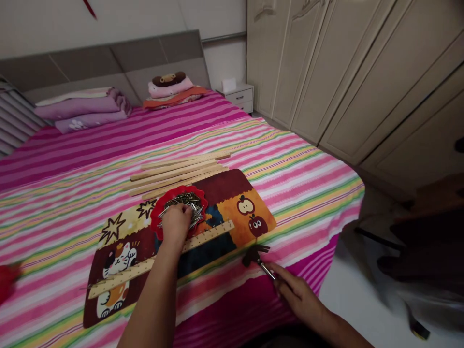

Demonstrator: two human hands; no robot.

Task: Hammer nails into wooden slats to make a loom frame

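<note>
My left hand [177,221] reaches into a red scalloped bowl [155,220] heaped with metal nails [194,205]. Its fingers are closed at the pile, and I cannot make out what is between them. My right hand [295,290] grips the metal handle of a hammer [266,269], its dark head over the bed's near edge. Under my left forearm a wooden strip [210,234] with a row of nails standing along it lies across a patterned mat [261,212]. The forearm hides the strip's middle part.
Several more wooden strips [174,171] lie behind the bowl on the striped bedcover [308,174]. Folded purple bedding [87,113] and a pink stack [172,89] rest near the headboard. Wardrobe doors [311,63] stand at the right. A red object [7,282] sits at the left edge.
</note>
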